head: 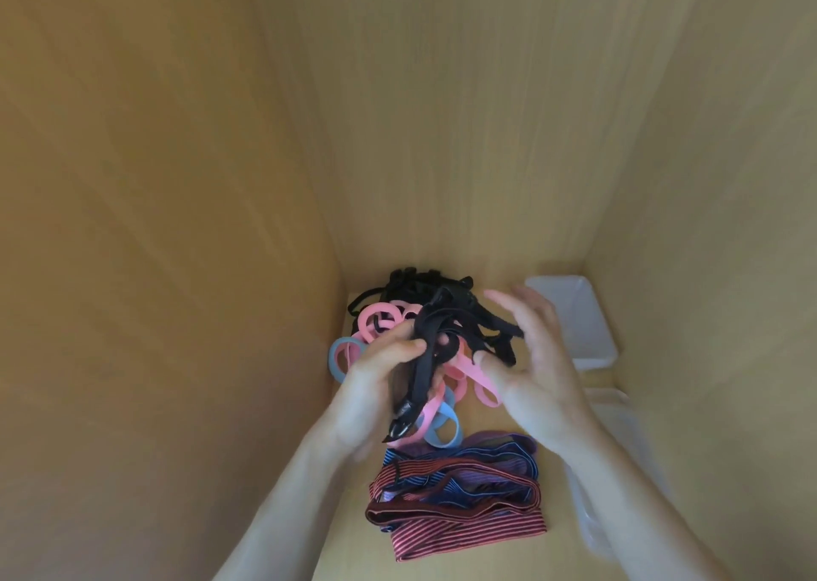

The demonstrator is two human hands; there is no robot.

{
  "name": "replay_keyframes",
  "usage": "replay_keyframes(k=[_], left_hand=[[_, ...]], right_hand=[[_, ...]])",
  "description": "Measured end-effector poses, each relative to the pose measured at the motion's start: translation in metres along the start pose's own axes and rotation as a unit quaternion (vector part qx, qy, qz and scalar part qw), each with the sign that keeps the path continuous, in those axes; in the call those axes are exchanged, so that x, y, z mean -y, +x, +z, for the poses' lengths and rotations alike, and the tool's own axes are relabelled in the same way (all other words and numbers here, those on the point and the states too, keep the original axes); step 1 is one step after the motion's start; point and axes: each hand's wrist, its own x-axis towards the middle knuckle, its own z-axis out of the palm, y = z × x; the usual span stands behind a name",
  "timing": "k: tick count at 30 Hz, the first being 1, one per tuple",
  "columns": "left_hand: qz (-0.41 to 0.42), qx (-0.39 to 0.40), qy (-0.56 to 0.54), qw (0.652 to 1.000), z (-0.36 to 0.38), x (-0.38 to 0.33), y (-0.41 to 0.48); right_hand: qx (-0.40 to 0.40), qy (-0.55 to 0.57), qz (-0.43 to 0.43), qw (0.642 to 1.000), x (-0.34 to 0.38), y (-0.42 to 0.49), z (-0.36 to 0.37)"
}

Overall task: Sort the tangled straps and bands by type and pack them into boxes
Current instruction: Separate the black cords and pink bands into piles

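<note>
My left hand (376, 381) grips a black strap (424, 359) with a plastic buckle hanging at its lower end, lifted above the pile. Close to its right, my right hand (530, 355) has its fingers spread; the thumb touches the tangle of black straps (490, 333). Beneath lie pink bands (380, 319) and blue bands (442, 426) in a heap. More black straps (411, 282) sit at the back. Striped red, blue and purple fabric bands (455, 496) lie nearer to me.
A clear plastic box (574, 315) stands at the back right, and another clear container (605, 408) lies along the right, partly behind my right arm. Wooden walls (177, 227) close in on the left, back and right of the wooden surface (349, 448).
</note>
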Motion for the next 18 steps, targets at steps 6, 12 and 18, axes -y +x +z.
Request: replay_keyframes(k=[6,12,18], left_hand=[[0.038,0.024,0.172,0.984,0.002,0.0,0.01],[0.06,-0.15,0.439,0.884,-0.009,0.012,0.021],[0.004,-0.192,0.35,0.917,-0.002,0.028,0.037]], right_hand=[[0.107,-0.057,0.01,0.993,-0.011,0.017,-0.001],[0.054,0.054,0.073,0.994,-0.023,0.026,-0.028],[0.008,0.37,0.236,0.898,-0.017,0.025,-0.038]])
